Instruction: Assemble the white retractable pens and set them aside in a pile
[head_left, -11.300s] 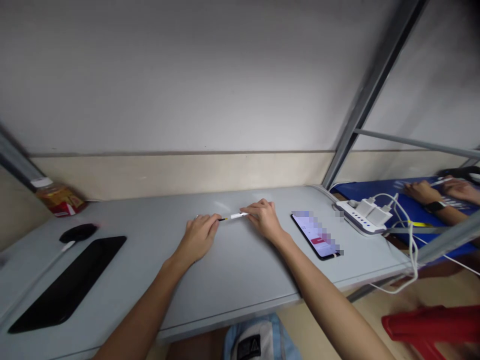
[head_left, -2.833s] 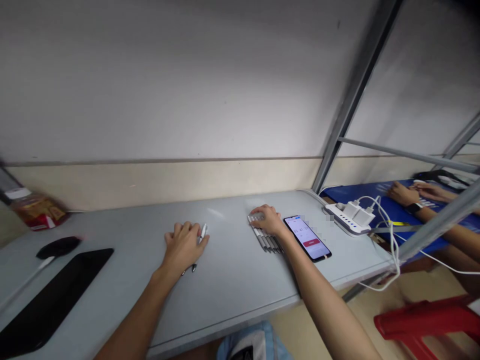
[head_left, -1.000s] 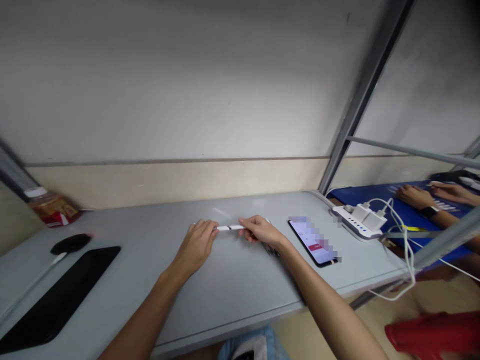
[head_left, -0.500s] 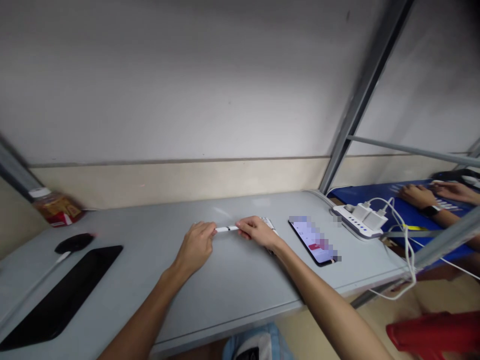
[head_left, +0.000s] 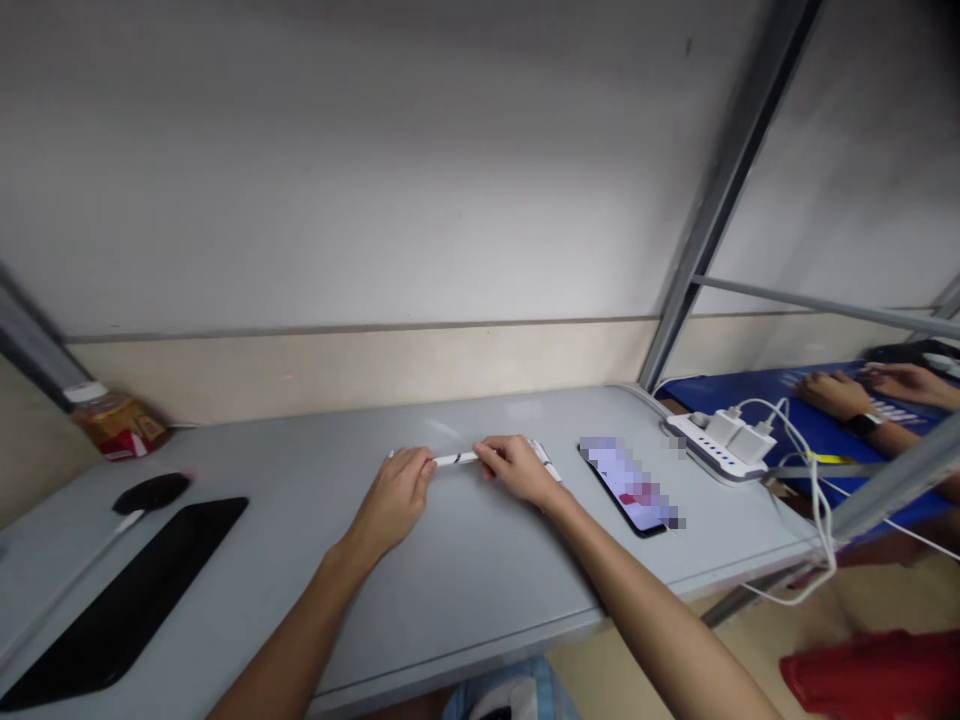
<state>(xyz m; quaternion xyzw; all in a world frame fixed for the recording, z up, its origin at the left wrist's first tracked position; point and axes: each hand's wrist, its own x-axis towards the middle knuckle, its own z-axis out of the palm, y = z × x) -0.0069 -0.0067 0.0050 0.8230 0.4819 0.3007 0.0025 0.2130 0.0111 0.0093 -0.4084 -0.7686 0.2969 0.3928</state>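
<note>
A thin white stick with dark marks is stretched level between my two hands, just over the grey desk. My left hand pinches its left end, and a bit of white shows beyond the fingertips. At the other end, the thumb and fingers of my right hand are closed on it. Partly hidden behind my right hand lies a flat white item with dark lines; its kind is unclear. To the right of that hand, a phone rests face up with its screen lit.
A white power strip with chargers and cables stands at the desk's right end. On the left are a black mat, a black mouse-like object and a capped bottle. Another person's hands rest over a blue mat beyond the metal post.
Both hands keep their pinch on the white stick and have barely moved. The whole view has shifted slightly. Slightly more of the flat white item shows beside my right hand.
</note>
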